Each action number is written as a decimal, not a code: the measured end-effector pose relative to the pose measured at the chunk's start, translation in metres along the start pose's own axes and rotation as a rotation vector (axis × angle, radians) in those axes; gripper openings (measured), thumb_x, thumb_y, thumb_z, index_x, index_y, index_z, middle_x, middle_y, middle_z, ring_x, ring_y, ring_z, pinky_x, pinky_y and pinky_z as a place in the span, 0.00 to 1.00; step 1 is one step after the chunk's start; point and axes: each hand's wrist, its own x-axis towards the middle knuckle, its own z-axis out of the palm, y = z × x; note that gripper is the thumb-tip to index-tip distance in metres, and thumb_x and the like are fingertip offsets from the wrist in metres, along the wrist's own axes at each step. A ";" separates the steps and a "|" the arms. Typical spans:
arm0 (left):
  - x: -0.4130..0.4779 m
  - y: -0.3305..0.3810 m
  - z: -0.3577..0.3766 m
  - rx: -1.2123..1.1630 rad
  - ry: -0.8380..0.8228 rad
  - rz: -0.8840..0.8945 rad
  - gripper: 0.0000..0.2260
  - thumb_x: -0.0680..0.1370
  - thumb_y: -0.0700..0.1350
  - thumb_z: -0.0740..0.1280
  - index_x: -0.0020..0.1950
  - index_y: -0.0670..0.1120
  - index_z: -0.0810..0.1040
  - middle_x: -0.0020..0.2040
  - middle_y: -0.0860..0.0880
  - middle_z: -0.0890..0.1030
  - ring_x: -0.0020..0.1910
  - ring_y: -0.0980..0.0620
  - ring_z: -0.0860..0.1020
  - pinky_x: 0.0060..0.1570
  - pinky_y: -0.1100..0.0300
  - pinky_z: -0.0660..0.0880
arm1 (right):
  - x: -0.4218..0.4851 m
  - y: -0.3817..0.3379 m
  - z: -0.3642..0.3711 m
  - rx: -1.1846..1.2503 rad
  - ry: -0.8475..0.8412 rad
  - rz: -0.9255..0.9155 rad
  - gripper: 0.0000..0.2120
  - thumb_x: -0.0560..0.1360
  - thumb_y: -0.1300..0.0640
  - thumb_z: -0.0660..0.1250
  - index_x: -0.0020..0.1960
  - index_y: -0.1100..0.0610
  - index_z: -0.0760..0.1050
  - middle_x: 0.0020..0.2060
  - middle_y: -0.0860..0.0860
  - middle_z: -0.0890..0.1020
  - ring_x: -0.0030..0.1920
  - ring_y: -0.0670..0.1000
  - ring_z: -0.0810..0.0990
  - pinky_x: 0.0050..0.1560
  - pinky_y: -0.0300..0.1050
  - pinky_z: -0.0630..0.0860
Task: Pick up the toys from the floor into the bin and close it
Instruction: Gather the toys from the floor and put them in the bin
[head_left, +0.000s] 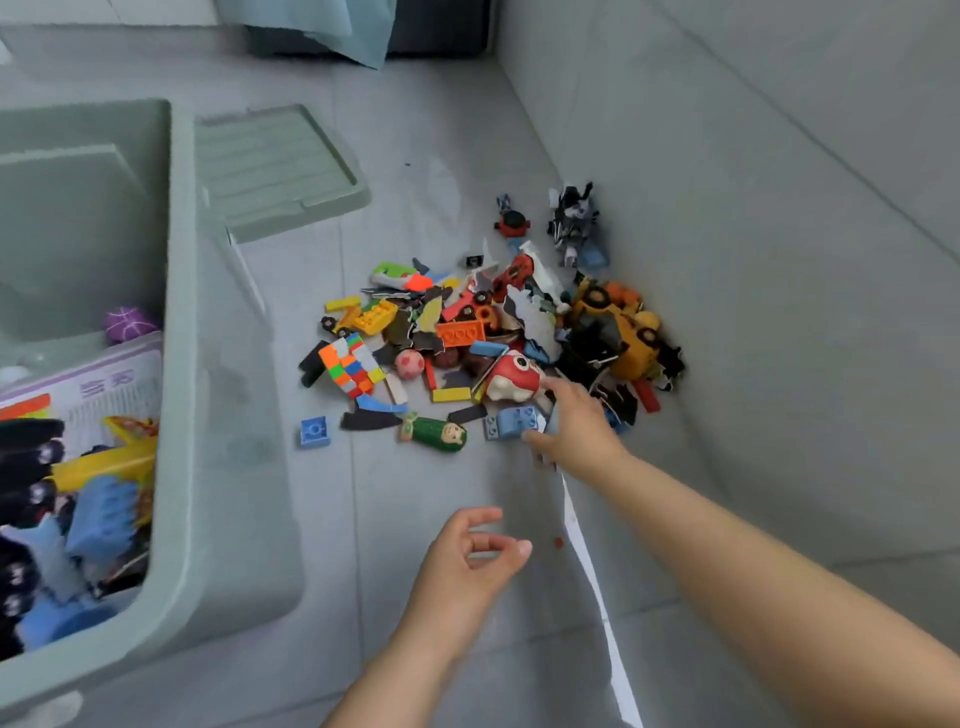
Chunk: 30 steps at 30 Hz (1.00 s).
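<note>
One sage-green plastic bin (179, 312), one matching ribbed lid (275, 166), one multicolour puzzle cube (350, 366), one small pink ball (409, 364).

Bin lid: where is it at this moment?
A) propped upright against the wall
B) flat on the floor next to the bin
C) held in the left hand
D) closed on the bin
B: the lid lies flat on the floor, just past the open bin.

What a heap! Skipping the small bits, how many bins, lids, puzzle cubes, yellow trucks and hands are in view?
bin: 1
lid: 1
puzzle cube: 1
yellow truck: 1
hands: 2, the left hand and the right hand
Total: 6
</note>
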 end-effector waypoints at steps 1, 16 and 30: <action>0.007 -0.002 0.000 -0.002 0.026 -0.014 0.21 0.62 0.53 0.70 0.54 0.53 0.74 0.44 0.50 0.81 0.45 0.53 0.79 0.53 0.57 0.74 | 0.016 -0.004 0.004 -0.042 0.008 -0.025 0.34 0.72 0.52 0.70 0.73 0.54 0.59 0.70 0.53 0.65 0.70 0.56 0.62 0.68 0.50 0.63; 0.042 -0.005 -0.004 -0.125 0.171 -0.035 0.15 0.72 0.45 0.72 0.56 0.53 0.74 0.46 0.51 0.81 0.49 0.52 0.78 0.62 0.51 0.73 | 0.050 0.016 0.027 0.124 0.176 -0.048 0.33 0.67 0.52 0.75 0.67 0.50 0.62 0.63 0.50 0.74 0.62 0.53 0.74 0.60 0.51 0.74; 0.030 -0.007 -0.037 -0.440 0.061 -0.095 0.23 0.64 0.47 0.72 0.59 0.47 0.76 0.50 0.41 0.82 0.41 0.45 0.79 0.42 0.53 0.77 | -0.070 -0.007 0.041 0.289 -0.180 -0.512 0.29 0.68 0.40 0.67 0.64 0.51 0.68 0.58 0.46 0.75 0.58 0.41 0.72 0.60 0.34 0.69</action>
